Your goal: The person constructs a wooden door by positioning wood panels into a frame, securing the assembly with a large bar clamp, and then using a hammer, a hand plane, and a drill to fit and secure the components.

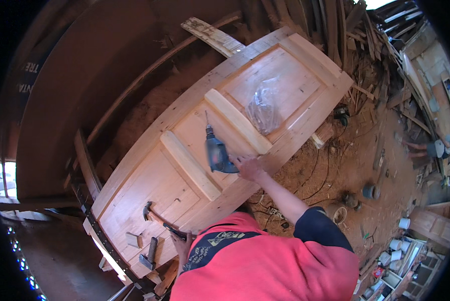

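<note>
A blue power drill with a long bit lies across the panelled wooden door, its bit toward the far edge. My right hand is closed round the drill's handle. At the near left, my left hand is closed at the black grip end of a claw hammer, whose head rests on the door. Beside it lie a second hammer and a small wooden block. A clear plastic bag sits on the far right panel.
Raised wooden battens cross the door. A plank sticks out beyond its far edge. Sawdust and cords cover the floor at right, with a round pot, stacked timber and another person's limb.
</note>
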Motion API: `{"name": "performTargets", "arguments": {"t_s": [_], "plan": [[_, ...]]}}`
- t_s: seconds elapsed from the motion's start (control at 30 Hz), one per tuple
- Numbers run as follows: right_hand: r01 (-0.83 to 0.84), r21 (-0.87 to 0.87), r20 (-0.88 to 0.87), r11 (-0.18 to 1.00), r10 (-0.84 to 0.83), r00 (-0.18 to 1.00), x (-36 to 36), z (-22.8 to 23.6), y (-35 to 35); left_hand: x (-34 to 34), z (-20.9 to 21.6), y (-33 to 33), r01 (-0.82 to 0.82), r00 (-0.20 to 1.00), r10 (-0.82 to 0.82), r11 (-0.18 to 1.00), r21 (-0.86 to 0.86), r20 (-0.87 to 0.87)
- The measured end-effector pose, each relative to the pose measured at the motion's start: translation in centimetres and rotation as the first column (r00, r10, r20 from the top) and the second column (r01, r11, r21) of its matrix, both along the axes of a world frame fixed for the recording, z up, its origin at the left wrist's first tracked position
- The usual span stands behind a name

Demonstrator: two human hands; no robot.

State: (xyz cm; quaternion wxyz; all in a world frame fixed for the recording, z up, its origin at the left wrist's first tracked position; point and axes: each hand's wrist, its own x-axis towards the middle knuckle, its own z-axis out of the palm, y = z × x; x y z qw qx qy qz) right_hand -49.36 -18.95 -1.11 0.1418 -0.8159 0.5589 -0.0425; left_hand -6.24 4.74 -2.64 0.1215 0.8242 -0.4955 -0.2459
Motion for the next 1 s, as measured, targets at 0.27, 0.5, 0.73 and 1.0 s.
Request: {"name": "performTargets", "arguments": {"t_s": [0.27,0.5,0.73,1.0], "plan": [[0.468,-0.257,0.594,0.846,-0.244,0.767,-7.3,4.2,-7.3,-1.3,4.2,-4.5,0.022,0.986,0.044,0.923,0.384,-0.162],[0.397,-0.285,0.354,0.872,-0.29,0.889,-21.3,4.4,-19.6,-2.1,5.2,-5.5,0.094,0.995,-0.092,0.872,0.48,-0.027],[0.319,0.132,-0.199,0.939,-0.29,0.936,-23.1,-1.6,-16.7,-1.0,3.4,-3.4,0.135,0.988,-0.102,0.928,0.348,-0.112],[0.377,0.108,-0.217,0.92,-0.348,0.912,-16.5,1.7,-16.7,1.6,2.3,-0.4,0.13,0.99,-0.106,0.948,0.291,-0.097]]}}
